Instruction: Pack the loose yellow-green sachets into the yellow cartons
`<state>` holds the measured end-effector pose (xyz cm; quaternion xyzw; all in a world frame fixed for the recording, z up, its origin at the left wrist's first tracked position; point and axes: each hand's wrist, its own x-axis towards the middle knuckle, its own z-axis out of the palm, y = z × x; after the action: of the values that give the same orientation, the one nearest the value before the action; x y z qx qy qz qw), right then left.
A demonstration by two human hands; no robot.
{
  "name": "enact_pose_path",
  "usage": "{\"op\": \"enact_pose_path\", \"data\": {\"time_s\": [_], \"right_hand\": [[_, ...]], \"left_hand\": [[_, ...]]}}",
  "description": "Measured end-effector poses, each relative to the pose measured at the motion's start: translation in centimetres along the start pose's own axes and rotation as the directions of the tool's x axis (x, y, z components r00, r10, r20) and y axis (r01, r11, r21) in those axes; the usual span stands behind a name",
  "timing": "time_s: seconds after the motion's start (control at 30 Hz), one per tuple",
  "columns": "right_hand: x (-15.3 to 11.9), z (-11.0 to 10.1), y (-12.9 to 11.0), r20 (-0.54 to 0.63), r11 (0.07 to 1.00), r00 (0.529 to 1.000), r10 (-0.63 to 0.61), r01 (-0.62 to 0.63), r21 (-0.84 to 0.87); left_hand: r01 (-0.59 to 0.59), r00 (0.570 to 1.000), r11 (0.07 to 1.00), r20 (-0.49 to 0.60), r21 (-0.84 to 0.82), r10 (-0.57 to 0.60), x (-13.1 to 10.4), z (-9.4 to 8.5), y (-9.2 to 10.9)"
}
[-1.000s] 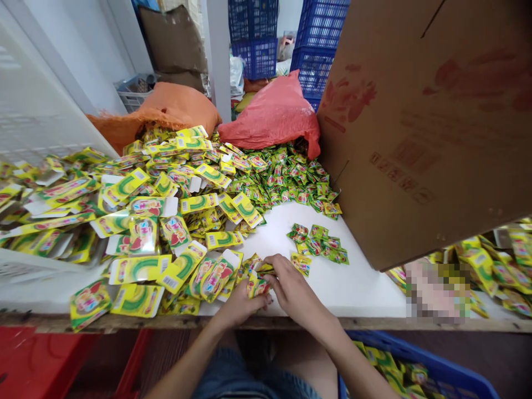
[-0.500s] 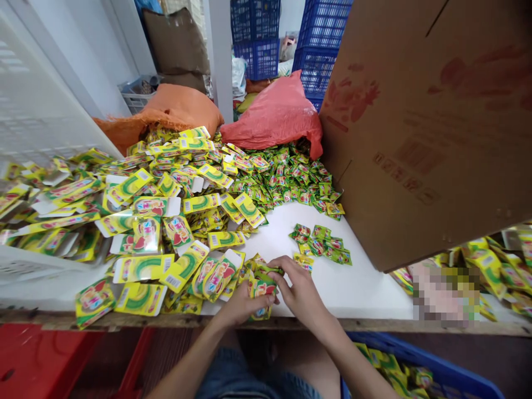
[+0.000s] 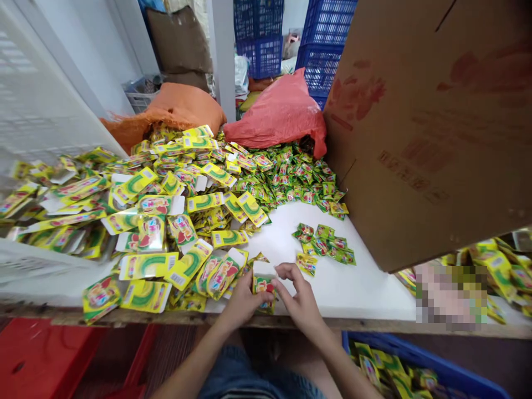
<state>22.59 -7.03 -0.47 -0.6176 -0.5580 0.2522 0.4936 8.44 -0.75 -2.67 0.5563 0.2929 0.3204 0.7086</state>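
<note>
A small yellow-green box (image 3: pixel 263 281) with a white flap at its top is held over the table's front edge. My left hand (image 3: pixel 245 296) grips its left side, with the thumb across the front. At the box's upper right corner, my right hand (image 3: pixel 296 288) has its thumb and fingers closed on the white flap. Flat yellow boxes (image 3: pixel 149 266) are heaped to the left of my hands. A few small green packets (image 3: pixel 326 243) lie on the white tabletop (image 3: pixel 282 227) to the right, and a large pile of green packets (image 3: pixel 291 174) lies behind.
A big cardboard carton (image 3: pixel 415 138) stands at the right. Orange (image 3: pixel 187 105) and red sacks (image 3: pixel 282 113) lie at the back. A white crate (image 3: pixel 45 266) is at left, a blue crate (image 3: pixel 449 363) below right, and a red stool (image 3: pixel 41 354) below left.
The box's white flap now stands upright and shows at the top; before, green packets were at my fingertips. My right hand has moved slightly to the right and down. The view has shifted slightly.
</note>
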Motion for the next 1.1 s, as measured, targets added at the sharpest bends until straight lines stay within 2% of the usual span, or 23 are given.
{"op": "enact_pose_path", "data": {"time_s": [0.1, 0.23, 0.33, 0.43, 0.53, 0.73, 0.9, 1.1], "right_hand": [[-0.9, 0.7, 0.9, -0.101, 0.999, 0.995, 0.026, -0.023, 0.029], [-1.3, 0.8, 1.6, -0.176, 0.999, 0.983, 0.04, -0.037, 0.022], [-1.1, 0.5, 1.6, -0.101, 1.0, 0.995, 0.016, -0.015, 0.008], [-0.7, 0.1, 1.3, 0.028, 1.0, 0.999, -0.017, 0.016, 0.017], [-0.3, 0.1, 1.0, 0.077, 0.998, 0.995, -0.066, 0.064, 0.02], [-0.5, 0.7, 1.7, -0.099, 0.999, 0.995, 0.007, -0.002, 0.049], [-0.5, 0.1, 1.1, 0.05, 0.994, 0.993, -0.109, 0.107, 0.036], [-0.3, 0.0, 0.0, 0.051, 0.996, 0.995, -0.09, 0.09, 0.006]], "left_hand": [[0.017, 1.0, 1.0, 0.009, -0.002, -0.017, -0.1, 0.3, -0.1], [-0.089, 0.985, 0.996, -0.149, -0.021, 0.085, -0.6, 0.6, -0.2], [-0.115, 0.975, 0.99, -0.179, 0.085, 0.128, -1.0, 0.3, -0.4], [-0.113, 0.983, 0.977, -0.121, 0.182, 0.136, -1.0, -0.1, -0.4], [-0.126, 0.984, 0.971, -0.097, 0.202, 0.148, -0.8, -0.3, -0.5], [-0.21, 0.962, 0.967, -0.146, 0.141, 0.231, -1.2, 0.2, -0.3], [-0.289, 0.939, 0.893, -0.08, 0.344, 0.335, -1.5, -0.1, 0.4], [-0.272, 0.931, 0.871, -0.116, 0.41, 0.346, -1.4, 0.1, 0.7]]}}
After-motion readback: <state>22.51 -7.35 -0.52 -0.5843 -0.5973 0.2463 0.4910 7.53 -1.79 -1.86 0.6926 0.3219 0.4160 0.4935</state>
